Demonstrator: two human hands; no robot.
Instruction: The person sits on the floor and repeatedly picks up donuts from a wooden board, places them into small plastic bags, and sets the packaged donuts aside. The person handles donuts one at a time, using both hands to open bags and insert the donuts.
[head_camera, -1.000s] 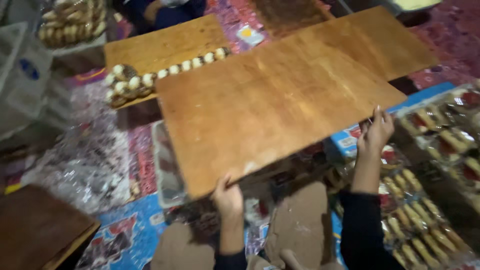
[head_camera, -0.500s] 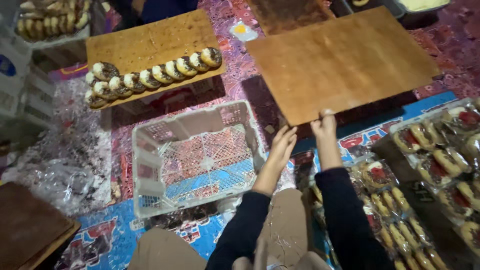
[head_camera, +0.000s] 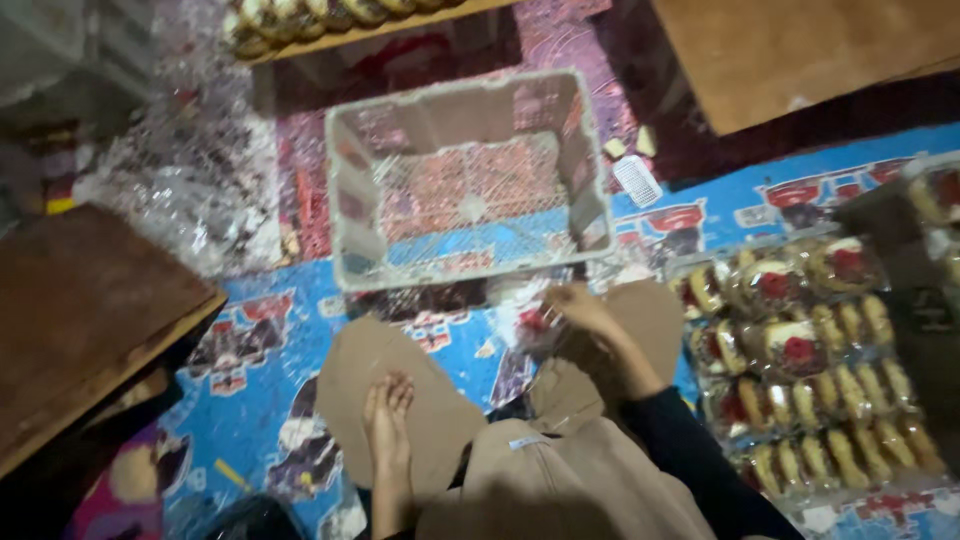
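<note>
My left hand (head_camera: 390, 425) lies flat on my left knee, fingers pointing forward, with nothing in it. Over my right knee, my right hand (head_camera: 585, 310) reaches left and closes its fingers on a small clear plastic packet (head_camera: 530, 325) with something red inside; the blur hides the exact grip. Just beyond both hands an empty white plastic crate (head_camera: 345, 190) with mesh walls stands on the blue printed mat (head_camera: 260, 360).
Clear packs of pastries (head_camera: 800, 360) lie in rows at the right. A wooden board (head_camera: 80, 320) sits at the left, another (head_camera: 800, 50) at the far right. A board with pastries (head_camera: 330, 15) is at the top, and crumpled clear plastic (head_camera: 190, 200) lies left of the crate.
Both hands have let go of the large wooden board, which now lies at the far right. They have drawn back to my lap, and the right hand has taken up a plastic packet.
</note>
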